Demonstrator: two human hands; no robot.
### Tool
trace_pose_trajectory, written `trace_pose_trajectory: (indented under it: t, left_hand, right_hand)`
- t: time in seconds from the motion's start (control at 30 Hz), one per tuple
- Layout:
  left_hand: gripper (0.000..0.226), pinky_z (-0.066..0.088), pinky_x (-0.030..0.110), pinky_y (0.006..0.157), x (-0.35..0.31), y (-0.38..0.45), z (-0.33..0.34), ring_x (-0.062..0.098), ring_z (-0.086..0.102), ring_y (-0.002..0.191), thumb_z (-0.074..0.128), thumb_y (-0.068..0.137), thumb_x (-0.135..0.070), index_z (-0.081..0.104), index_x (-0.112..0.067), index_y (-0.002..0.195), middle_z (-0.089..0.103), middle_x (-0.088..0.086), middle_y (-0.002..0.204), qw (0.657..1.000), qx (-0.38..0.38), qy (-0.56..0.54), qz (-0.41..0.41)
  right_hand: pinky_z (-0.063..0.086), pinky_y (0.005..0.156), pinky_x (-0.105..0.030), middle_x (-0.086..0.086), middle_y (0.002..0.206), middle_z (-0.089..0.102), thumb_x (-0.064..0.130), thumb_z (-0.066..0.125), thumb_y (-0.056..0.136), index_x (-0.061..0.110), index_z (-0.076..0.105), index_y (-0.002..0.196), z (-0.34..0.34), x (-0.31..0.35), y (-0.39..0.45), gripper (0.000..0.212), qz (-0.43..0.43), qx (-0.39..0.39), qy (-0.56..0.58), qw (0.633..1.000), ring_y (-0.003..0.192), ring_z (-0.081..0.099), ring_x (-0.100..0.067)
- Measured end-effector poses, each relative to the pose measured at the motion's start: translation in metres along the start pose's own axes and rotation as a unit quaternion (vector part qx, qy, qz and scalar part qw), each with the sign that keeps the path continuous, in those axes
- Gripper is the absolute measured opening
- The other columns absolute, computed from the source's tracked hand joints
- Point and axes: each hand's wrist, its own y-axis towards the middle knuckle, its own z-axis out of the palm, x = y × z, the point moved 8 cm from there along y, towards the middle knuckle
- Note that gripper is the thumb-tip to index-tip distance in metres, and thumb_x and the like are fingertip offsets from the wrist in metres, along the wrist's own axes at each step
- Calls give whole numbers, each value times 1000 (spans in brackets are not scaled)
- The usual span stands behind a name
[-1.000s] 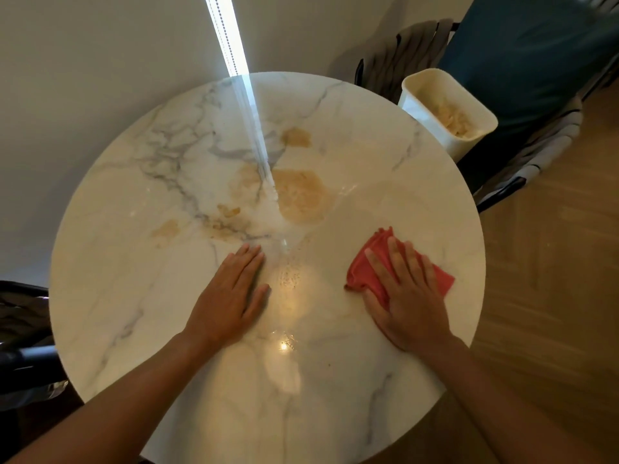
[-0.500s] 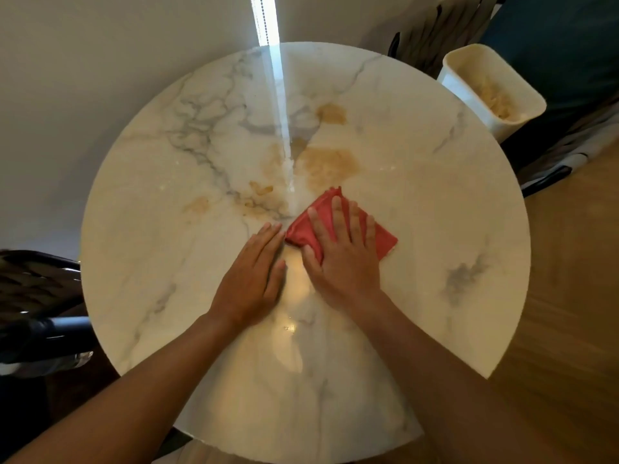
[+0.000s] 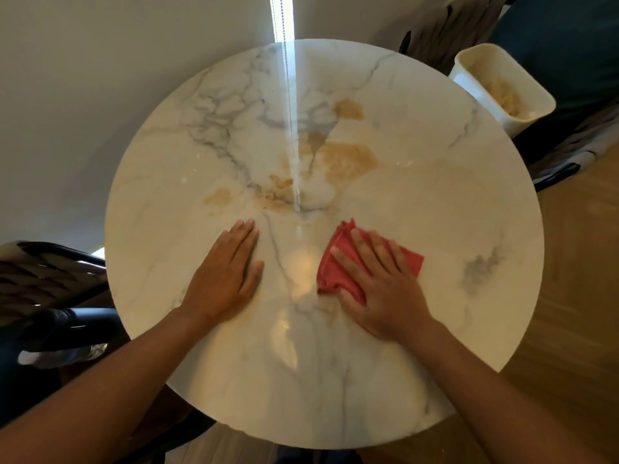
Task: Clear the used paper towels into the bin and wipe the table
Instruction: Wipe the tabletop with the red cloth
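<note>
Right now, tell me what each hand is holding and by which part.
Neither grips anything. The right hand presses flat on the red cloth, covering its near right part. The left hand rests flat on the table.

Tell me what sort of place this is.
Probably a home dining corner: a round marble-look table against a plain wall, woven chairs drawn up to it, and a white bin beside it on wood flooring.

Table (image 3: 435, 202): white marble, grey veins, tan-brown blotches at its centre. Cloth (image 3: 338, 262) on the table's near half: red, plain. Bin (image 3: 469, 70) past the table's far right edge: cream, beige contents. Floor right of table: light wood.
</note>
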Motion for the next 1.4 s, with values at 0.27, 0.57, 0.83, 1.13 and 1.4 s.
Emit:
trace_pose_trajectory:
  t: [0.27, 0.57, 0.83, 1.13, 1.4]
  left_hand:
    - [60, 15, 38, 125, -3, -1, -2, 18, 19, 152, 40, 102, -38, 33, -7, 154, 29, 7, 162, 1000, -27, -10, -2]
    - [61, 17, 41, 124, -2, 0, 0, 17, 16, 153, 35, 102, -37, 29, -6, 155, 26, 8, 163, 1000, -16, -6, 3]
    - [64, 12, 38, 125, -2, -1, 2, 15, 9, 154, 35, 102, -37, 22, -7, 157, 20, 6, 165, 1000, -9, 4, 1]
    - [63, 26, 44, 121, 0, 1, -1, 19, 17, 153, 40, 102, -35, 26, -5, 156, 24, 9, 163, 1000, -24, -10, -3]
    - [67, 22, 43, 123, 5, 1, -6, 22, 16, 153, 45, 100, -32, 25, 0, 155, 24, 14, 163, 998, -38, -7, -41]
  right_hand:
    - [-8, 121, -56, -7, 169, -10, 61, 20, 98, 40, 2, 159, 8, 25, 106, 68, 183, 27, 40, 982, 153, -17, -30]
    - [15, 121, -56, -6, 168, 10, 57, 43, 98, 36, 23, 158, 11, 83, 46, 66, -2, -11, 18, 1000, 156, 3, -28]
    - [13, 123, -54, -1, 169, 1, 61, 32, 96, 38, 13, 159, -1, -4, 44, 70, 70, 31, -16, 997, 156, -3, -25]
    - [-6, 122, -56, -7, 169, -6, 62, 20, 97, 43, 6, 159, 3, 22, 202, 66, 128, 30, 19, 991, 155, -8, -31]
    - [7, 121, -57, -5, 169, 0, 58, 29, 99, 41, 15, 158, 11, 79, 167, 63, -104, 26, 0, 994, 155, -7, -29]
